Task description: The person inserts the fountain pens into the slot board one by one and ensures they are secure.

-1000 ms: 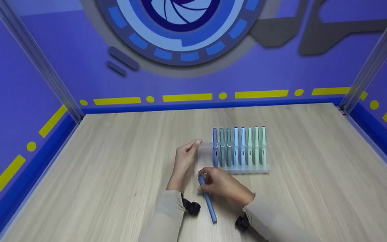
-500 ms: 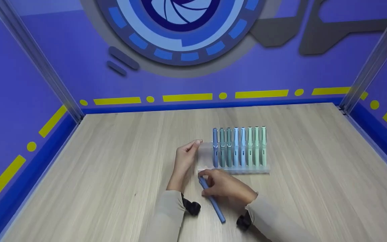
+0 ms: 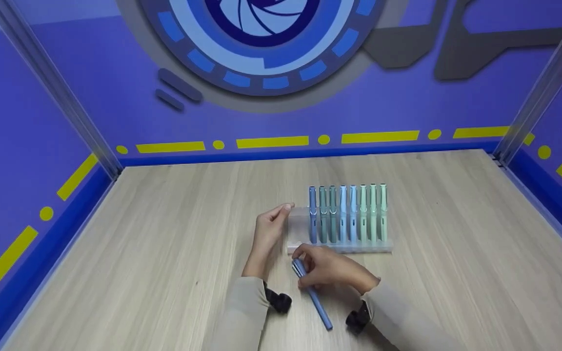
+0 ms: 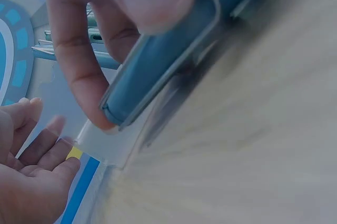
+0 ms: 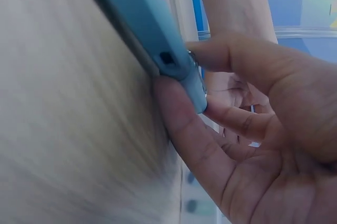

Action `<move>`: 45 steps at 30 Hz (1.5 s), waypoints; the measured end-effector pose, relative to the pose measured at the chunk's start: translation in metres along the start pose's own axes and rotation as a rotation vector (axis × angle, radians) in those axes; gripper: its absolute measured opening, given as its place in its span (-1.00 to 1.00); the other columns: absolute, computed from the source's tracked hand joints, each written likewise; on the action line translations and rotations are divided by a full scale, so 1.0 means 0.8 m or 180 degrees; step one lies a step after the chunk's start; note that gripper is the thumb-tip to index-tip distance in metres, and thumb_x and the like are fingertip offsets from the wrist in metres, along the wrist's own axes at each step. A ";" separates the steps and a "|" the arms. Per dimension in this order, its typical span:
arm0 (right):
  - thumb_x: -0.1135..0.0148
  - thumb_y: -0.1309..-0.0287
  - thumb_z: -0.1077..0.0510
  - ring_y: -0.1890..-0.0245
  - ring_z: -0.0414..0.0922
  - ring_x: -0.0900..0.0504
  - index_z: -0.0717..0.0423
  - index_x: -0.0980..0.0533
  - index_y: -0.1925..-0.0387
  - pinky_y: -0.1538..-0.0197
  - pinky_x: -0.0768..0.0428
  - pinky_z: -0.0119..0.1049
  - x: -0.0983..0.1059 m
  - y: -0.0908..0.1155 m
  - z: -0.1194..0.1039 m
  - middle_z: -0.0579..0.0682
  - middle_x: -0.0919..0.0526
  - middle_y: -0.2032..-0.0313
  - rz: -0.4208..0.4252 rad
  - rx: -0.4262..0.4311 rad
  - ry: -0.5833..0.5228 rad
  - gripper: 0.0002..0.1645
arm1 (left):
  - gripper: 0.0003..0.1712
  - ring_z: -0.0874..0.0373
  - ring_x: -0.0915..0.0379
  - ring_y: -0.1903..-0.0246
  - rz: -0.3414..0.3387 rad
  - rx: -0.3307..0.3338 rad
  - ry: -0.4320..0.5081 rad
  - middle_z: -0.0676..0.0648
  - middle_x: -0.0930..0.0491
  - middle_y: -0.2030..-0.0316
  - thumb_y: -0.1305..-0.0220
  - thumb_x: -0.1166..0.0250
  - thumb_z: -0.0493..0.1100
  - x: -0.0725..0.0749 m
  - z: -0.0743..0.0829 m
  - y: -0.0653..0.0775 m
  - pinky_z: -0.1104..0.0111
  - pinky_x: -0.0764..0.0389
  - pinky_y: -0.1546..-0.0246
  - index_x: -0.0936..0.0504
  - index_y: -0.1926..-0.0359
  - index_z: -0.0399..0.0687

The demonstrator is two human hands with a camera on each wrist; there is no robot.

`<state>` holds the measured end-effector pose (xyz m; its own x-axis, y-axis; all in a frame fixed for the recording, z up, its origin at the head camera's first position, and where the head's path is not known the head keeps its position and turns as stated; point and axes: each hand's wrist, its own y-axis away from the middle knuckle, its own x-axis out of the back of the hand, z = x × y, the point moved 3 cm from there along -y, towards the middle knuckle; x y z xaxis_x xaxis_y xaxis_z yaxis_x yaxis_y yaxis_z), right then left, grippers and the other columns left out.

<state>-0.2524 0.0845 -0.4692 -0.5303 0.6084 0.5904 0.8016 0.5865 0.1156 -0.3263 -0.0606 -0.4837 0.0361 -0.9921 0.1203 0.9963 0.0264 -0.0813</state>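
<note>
My right hand (image 3: 332, 265) pinches a blue capped pen (image 3: 319, 307) near its clip end, between thumb and fingers. The pen slants over the wooden table, its plain end toward me. In the right wrist view the thumb and fingertips close around the pen (image 5: 139, 16) beside its small dark window. My left hand (image 3: 267, 234) grips the upper left edge of a clear pen stand (image 3: 299, 226) with thumb and fingertips. Several pens stand in a row there, one darker blue (image 3: 313, 214) leftmost, then dark green, light blue and pale green (image 3: 373, 214). The stand's left part shows no pen.
The wooden table (image 3: 164, 243) stretches around the stand. Blue printed panels (image 3: 66, 87) wall it in at the back and both sides, with metal posts (image 3: 537, 87) at the corners. Black wrist cameras (image 3: 279, 300) sit under both sleeves.
My right hand has drawn slightly right and toward me with the pen. The pen's lower end has swung to the right. My left hand and the stand have stayed put.
</note>
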 end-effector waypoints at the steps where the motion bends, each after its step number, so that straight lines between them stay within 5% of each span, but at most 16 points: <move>1: -0.47 0.15 0.25 0.53 -0.23 -0.49 0.22 -0.44 0.02 0.49 -0.51 -0.44 0.001 0.000 0.001 -0.06 -0.56 0.46 -0.0002 0.0020 -0.0037 -0.41 | -0.60 0.01 -0.44 -0.23 0.0002 -0.0006 0.0019 -0.15 -0.61 -0.10 -0.39 -0.16 -0.02 0.000 0.000 0.000 0.19 -0.41 -0.32 -0.64 -0.04 -0.20; 28: -0.41 0.01 0.20 0.35 -0.13 -0.59 0.02 -0.48 -0.13 0.29 -0.70 -0.25 0.022 0.013 0.022 0.05 -0.57 0.21 -0.0124 -0.0220 -0.0859 -0.40 | -0.58 -0.04 -0.42 -0.25 -0.0004 0.0048 0.0117 -0.17 -0.58 -0.12 -0.39 -0.14 0.00 0.000 0.006 0.006 0.13 -0.38 -0.34 -0.63 -0.05 -0.22; 45: -0.30 -0.13 0.27 0.31 -0.07 -0.68 0.13 -0.42 -0.19 0.23 -0.75 -0.10 0.051 0.016 0.010 0.16 -0.54 0.13 0.0015 0.0043 -0.1138 -0.44 | -0.61 0.00 -0.41 -0.25 0.0004 0.0094 0.0264 -0.15 -0.59 -0.12 -0.38 -0.17 -0.02 -0.001 0.001 0.003 0.16 -0.38 -0.35 -0.65 -0.04 -0.19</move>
<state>-0.2658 0.1208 -0.4499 -0.5915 0.7584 0.2737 0.8019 0.5888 0.1014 -0.3237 -0.0593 -0.4835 0.0319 -0.9988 0.0378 0.9982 0.0300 -0.0521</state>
